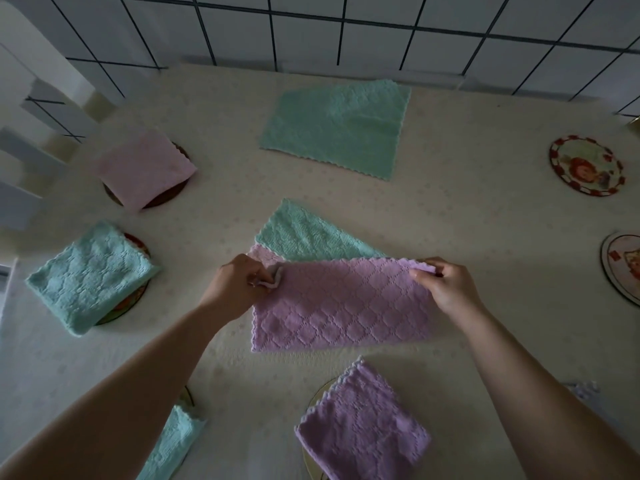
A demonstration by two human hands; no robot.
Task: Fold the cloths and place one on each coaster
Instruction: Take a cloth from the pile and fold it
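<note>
A purple cloth [343, 306] lies folded in half at the table's middle. My left hand [239, 289] pinches its upper left corner and my right hand [446, 289] pinches its upper right corner. Partly under it lie a green cloth [308, 233] and a pink edge [261, 254]. A flat green cloth [339, 126] lies at the back. Folded cloths cover coasters: pink [145, 168] at the left back, green [90, 275] at the left, purple [363, 427] at the front, green [173, 441] at the front left. Two bare coasters [587, 166] [621, 268] sit at the right.
The table carries a cream patterned cover [485, 220]. A black wire grid [343, 29] stands along its far edge. White furniture [31, 98] is at the left.
</note>
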